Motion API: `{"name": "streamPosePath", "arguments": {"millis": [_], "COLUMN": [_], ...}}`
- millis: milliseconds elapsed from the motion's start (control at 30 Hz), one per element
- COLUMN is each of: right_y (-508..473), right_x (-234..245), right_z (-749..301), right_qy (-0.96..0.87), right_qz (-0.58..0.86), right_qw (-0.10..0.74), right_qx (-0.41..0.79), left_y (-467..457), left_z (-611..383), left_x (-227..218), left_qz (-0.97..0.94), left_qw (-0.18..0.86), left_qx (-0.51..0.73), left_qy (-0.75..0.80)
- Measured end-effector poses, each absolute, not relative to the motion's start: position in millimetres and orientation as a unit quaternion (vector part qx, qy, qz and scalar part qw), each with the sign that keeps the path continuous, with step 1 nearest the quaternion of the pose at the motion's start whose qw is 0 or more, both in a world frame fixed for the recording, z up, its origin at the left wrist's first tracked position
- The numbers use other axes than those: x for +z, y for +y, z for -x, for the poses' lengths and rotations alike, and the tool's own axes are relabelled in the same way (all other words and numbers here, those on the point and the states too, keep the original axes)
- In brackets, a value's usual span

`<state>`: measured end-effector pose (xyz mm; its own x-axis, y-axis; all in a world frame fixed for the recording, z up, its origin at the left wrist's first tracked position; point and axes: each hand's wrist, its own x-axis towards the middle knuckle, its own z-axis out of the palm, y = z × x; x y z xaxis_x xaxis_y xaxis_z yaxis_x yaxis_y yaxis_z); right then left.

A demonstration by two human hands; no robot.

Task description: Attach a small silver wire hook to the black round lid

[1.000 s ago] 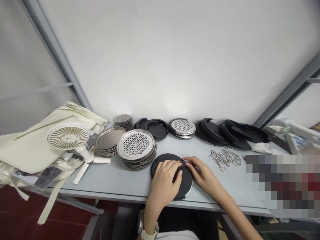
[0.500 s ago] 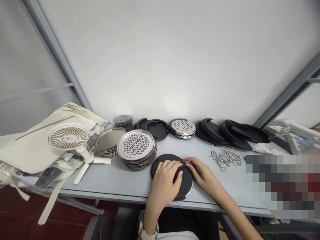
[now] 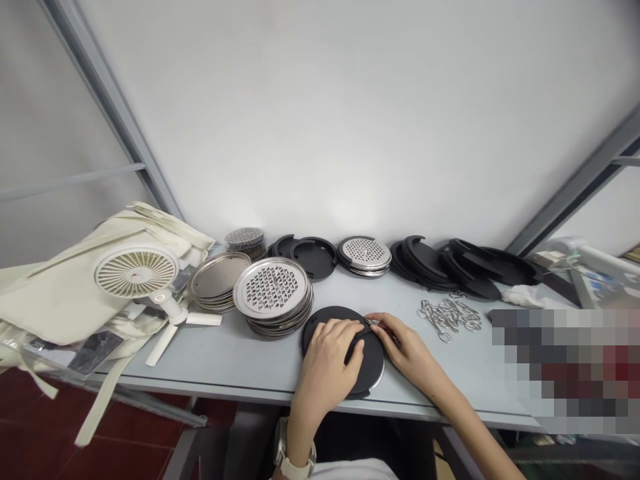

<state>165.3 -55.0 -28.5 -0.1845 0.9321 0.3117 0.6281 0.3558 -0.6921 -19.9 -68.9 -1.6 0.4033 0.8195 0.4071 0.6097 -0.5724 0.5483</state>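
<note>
A round black disc (image 3: 367, 373) with a strip of silver metal at its lower right edge lies near the table's front. My left hand (image 3: 330, 363) rests palm down on it, fingers laid across the top and thumb apart. At the disc's upper right edge, the thumb and fingertips of my right hand (image 3: 400, 340) close on a small metal wire clip (image 3: 369, 323), mostly hidden. Several similar wire clips (image 3: 450, 315) lie in a loose heap to the right. Left of the disc stands a stack of metal grater plates (image 3: 273, 290).
Plain metal discs (image 3: 220, 277) are stacked at the left, beside a white fan (image 3: 136, 272) and a cream bag (image 3: 75, 287). Along the wall sit black round holders (image 3: 315, 257), a perforated plate (image 3: 367, 252) and more black holders (image 3: 430, 260). The table edge (image 3: 240, 395) runs close in front.
Both hands stay at the same places on the disc, with hardly any finger movement. The whole view has shifted very slightly.
</note>
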Motion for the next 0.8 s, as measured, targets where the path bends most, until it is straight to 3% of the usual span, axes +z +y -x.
{"name": "streamPosePath", "arguments": {"millis": [800], "right_y": [-58.3], "right_x": [-24.4], "right_z": [-165.5], "right_qy": [-0.75], "right_qz": [0.496], "right_qw": [0.381], "right_qx": [0.216], "left_y": [-69.3], "left_z": [20.0], "left_x": [-2.5], "left_qz": [-0.822], "left_qw": [0.164], "left_qx": [0.33], "left_qy": [0.435]}}
